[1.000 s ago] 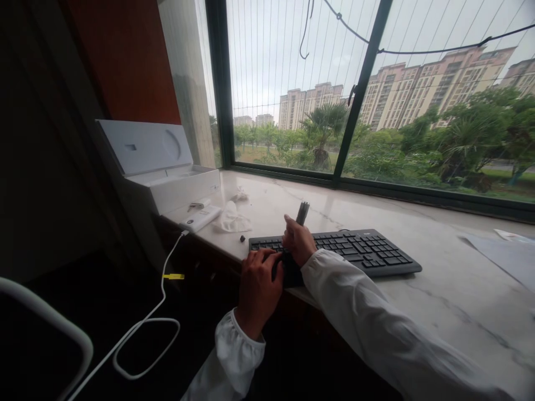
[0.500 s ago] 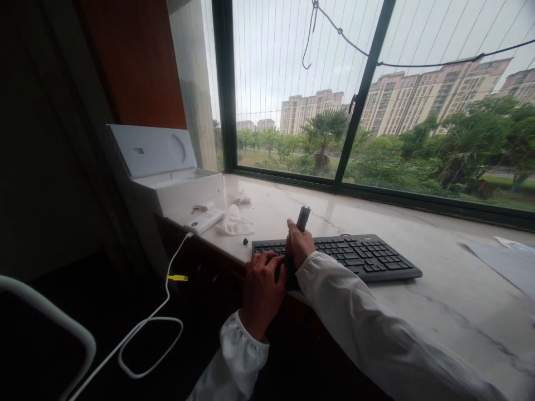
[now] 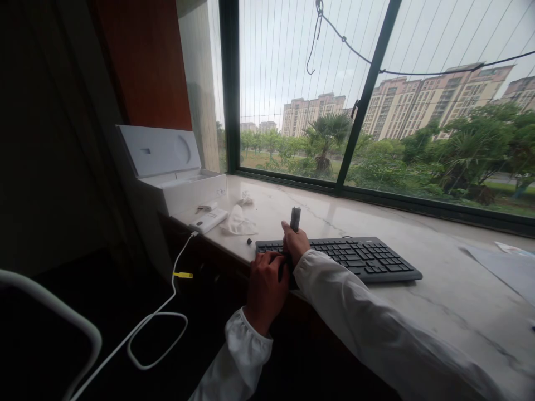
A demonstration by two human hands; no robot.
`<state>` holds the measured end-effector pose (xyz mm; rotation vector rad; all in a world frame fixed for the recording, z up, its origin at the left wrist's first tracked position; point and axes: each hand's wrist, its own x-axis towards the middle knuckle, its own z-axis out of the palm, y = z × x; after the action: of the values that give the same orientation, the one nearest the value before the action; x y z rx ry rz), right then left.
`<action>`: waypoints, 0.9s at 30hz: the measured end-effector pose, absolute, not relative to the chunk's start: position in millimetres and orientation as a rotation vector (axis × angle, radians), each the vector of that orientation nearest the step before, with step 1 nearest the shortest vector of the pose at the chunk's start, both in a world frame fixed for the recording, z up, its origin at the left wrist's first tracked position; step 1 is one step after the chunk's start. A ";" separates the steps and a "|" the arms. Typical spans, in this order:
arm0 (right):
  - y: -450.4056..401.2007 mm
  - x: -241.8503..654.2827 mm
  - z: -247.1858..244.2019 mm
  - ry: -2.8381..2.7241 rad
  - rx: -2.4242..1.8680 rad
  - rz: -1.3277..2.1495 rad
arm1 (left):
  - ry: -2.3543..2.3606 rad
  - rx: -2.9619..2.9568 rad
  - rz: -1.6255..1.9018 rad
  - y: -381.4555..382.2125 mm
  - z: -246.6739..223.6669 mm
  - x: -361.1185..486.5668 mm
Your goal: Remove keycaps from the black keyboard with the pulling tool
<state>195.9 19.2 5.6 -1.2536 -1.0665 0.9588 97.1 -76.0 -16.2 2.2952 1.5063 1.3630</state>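
Note:
A black keyboard (image 3: 359, 256) lies near the front edge of the marble-patterned surface. My left hand (image 3: 270, 278) is bent over its left front part, fingers curled and pressed onto it; the thumb side is partly hidden. Close beside it, my right hand (image 3: 297, 244) is closed around a dark, stick-shaped handle (image 3: 295, 218) with a notched top end. This handle stands nearly upright over the keyboard's left part, its lower end hidden behind my hands. A small black piece (image 3: 249, 241), perhaps a keycap, sits just left of the keyboard.
An open white box (image 3: 184, 192) stands at the back left. Near it are a white power bank (image 3: 209, 221) with a white cable (image 3: 173, 289) plugged in, and crumpled white tissue (image 3: 239, 224). Papers (image 3: 501, 264) lie at the right. A window (image 3: 292, 67) rises behind.
The handle in my right hand has gone from leaning right to nearly upright, its top shifting left. My left hand stays on the keyboard. The camera view has shifted slightly.

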 end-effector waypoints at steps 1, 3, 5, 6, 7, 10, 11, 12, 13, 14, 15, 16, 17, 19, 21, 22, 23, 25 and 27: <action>19.3 195.9 6.1 -1.034 -1.248 0.981 | 1.502 2.295 1.361 -76.0 -16.2 96.9; 17.3 196.3 8.3 -0.954 -1.234 1.021 | 1.500 2.292 1.357 -75.8 -16.6 96.5; 13.2 197.6 11.4 -0.902 -1.169 1.075 | 1.504 2.288 1.358 -75.5 -17.4 96.1; 10.9 198.6 13.0 -0.870 -1.128 1.099 | 1.507 2.286 1.361 -75.3 -17.8 96.1; 8.8 199.7 14.5 -0.832 -1.089 1.123 | 1.510 2.283 1.364 -75.2 -18.3 96.0; 5.1 202.9 16.5 -0.740 -1.011 1.173 | 1.516 2.277 1.370 -74.9 -19.4 96.2; 5.2 203.7 16.2 -0.730 -1.006 1.173 | 1.517 2.274 1.370 -74.9 -19.6 96.2; 5.8 204.2 15.3 -0.734 -1.010 1.160 | 1.517 2.272 1.369 -74.8 -19.7 96.3; 6.8 204.5 14.0 -0.754 -1.024 1.134 | 1.518 2.271 1.368 -74.8 -19.8 96.3; 8.1 204.6 12.4 -0.785 -1.043 1.098 | 1.517 2.271 1.367 -74.8 -19.7 96.3; 9.3 204.6 10.8 -0.826 -1.066 1.058 | 1.516 2.272 1.366 -74.8 -19.5 96.3; 10.2 204.4 9.4 -0.872 -1.091 1.016 | 1.514 2.275 1.365 -74.9 -19.3 96.2; 10.5 204.1 8.4 -0.921 -1.113 0.976 | 1.511 2.279 1.363 -75.0 -19.1 96.1; 8.9 203.3 7.7 -1.024 -1.146 0.909 | 1.505 2.285 1.361 -75.4 -18.6 95.7; 4.9 202.7 8.8 -1.130 -1.161 0.853 | 1.497 2.288 1.359 -76.1 -18.0 95.1; 2.4 202.6 9.6 -1.184 -1.161 0.830 | 1.494 2.288 1.356 -76.5 -17.8 94.9; 0.1 202.6 10.2 -1.233 -1.153 0.816 | 1.491 2.288 1.354 -76.8 -17.5 94.7; -2.6 203.1 10.7 -1.297 -1.110 0.822 | 1.490 2.286 1.348 -77.1 -17.0 94.5; -1.8 204.1 10.1 -1.301 -1.047 0.880 | 1.496 2.282 1.347 -77.2 -16.7 94.9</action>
<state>204.1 -1.8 10.1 -1.0467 -1.3009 0.8799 94.9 -77.2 -16.7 2.2822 1.4962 1.3472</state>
